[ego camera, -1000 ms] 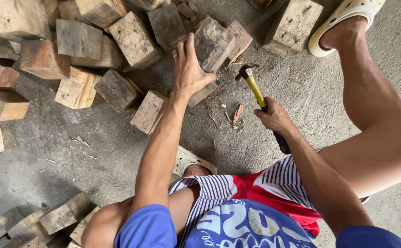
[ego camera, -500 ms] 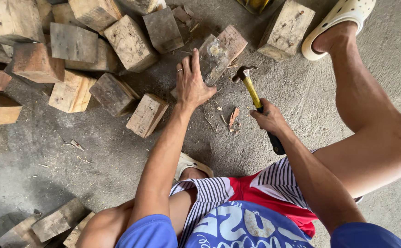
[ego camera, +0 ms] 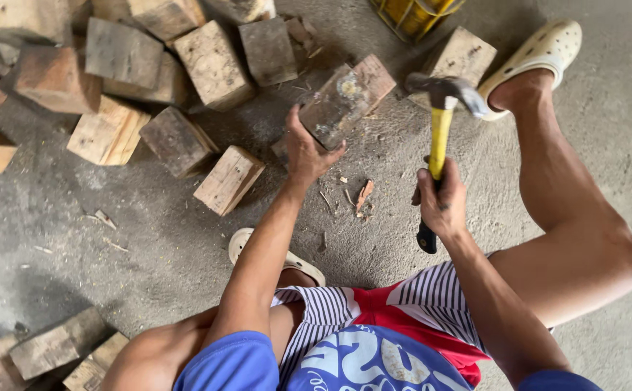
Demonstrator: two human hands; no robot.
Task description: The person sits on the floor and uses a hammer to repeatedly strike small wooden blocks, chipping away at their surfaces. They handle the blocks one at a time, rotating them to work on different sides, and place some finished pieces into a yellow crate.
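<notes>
The left hand [ego camera: 307,150] grips 1 weathered, rough-sawn wooden block [ego camera: 345,101], probably heavy, rigid and splintery, tilted on the concrete floor [ego camera: 149,239], while the right hand [ego camera: 442,203] clasps the yellow-handled claw hammer [ego camera: 440,123].

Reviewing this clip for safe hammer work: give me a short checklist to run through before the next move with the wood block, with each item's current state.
1. Right hand closed around the yellow-handled hammer: ok.
2. Left hand gripping the wood block: ok.
3. Block resting flat on the concrete floor: not ok, it is tilted in the hand.
4. Left fingers away from the block's upper face: cannot tell, the thumb sits at its edge.
5. Hammer head apart from the block: ok, a gap shows.
6. Right foot in the white clog away from the block: ok.
</notes>
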